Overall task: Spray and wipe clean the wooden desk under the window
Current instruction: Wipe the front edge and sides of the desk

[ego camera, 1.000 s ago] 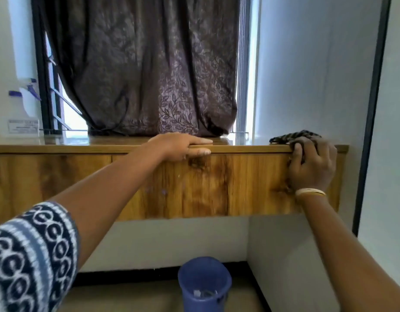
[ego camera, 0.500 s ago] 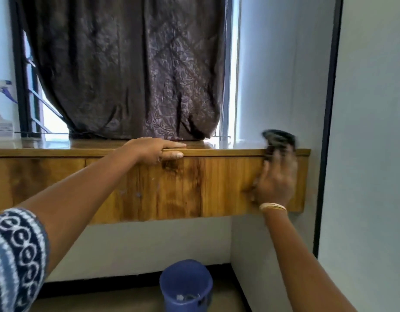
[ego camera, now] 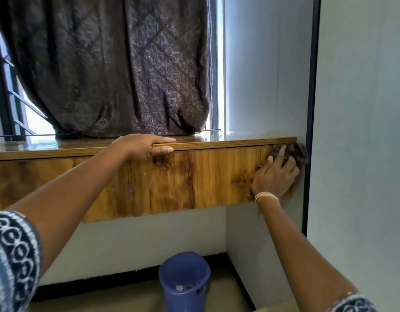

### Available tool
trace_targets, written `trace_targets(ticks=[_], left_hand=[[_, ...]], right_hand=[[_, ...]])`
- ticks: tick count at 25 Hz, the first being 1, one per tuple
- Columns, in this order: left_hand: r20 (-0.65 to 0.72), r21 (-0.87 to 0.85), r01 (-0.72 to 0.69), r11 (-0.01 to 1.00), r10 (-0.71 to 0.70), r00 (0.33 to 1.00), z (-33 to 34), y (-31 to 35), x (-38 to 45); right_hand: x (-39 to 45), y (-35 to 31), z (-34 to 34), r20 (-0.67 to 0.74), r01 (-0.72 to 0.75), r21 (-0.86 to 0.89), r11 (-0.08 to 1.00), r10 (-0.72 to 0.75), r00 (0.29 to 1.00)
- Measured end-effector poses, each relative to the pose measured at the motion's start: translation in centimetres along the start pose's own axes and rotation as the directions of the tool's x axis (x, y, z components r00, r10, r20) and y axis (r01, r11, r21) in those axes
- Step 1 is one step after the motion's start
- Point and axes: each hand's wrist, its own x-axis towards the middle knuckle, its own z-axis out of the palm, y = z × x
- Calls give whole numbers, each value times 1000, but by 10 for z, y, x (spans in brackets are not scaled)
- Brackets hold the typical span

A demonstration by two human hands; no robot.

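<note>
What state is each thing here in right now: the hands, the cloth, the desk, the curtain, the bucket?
Left hand: rests on the desk's front edge, fingers straight.
Right hand: presses the cloth against the desk front.
Cloth: bunched at the front's right end, blurred.
Desk: glossy top, front panel darkly stained.
Curtain: drawn.
Bucket: upright on the floor.
</note>
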Motion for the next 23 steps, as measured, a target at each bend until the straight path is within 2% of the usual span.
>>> trace_targets(ticks=[2, 4, 7, 10, 12, 15, 18, 20, 21, 22, 23], left_hand=[[4, 14, -5, 1000, 5, 1000, 2, -1, 0], [-4, 18, -3, 1000, 3, 1000, 1, 1, -1], [-11, 26, -2, 1000, 3, 1000, -2, 6, -5], [-31, 34, -3, 999, 4, 1000, 0, 3, -4], [-43, 35, 2, 999, -1, 999, 3, 1, -2], [-50, 31, 0, 1000, 1, 999, 2, 1, -2], [-35, 38, 23, 999, -21, 999, 2, 1, -2], [-43, 34, 24, 999, -22, 999, 3, 1, -2], [-46, 30, 22, 999, -21, 999, 3, 0, -3], [-43, 26, 21, 999, -20, 999, 2, 1, -3], [-40, 26, 22, 999, -21, 999, 1, 2, -4]], right_hand=[[10, -4, 3, -33, 71, 37, 997, -69, 997], [3, 5, 7, -42, 65, 74, 995, -62, 997], [-33, 22, 12, -78, -74, 137, 988, 85, 993], [-66, 31, 15, -37, -199, 191, 961, 210, 977], [-74, 36, 15, 10, -231, 203, 952, 234, 972], [-60, 31, 10, 11, -78, 169, 983, 77, 997], [-46, -11, 5, -20, 30, 225, 974, -26, 999], [-63, -45, 3, 25, 203, 267, 942, -217, 976], [-77, -58, 4, 44, 362, 268, 893, -386, 921], [-89, -63, 6, 71, 535, 251, 807, -566, 821], [-91, -62, 9, 95, 687, 223, 692, -717, 691]])
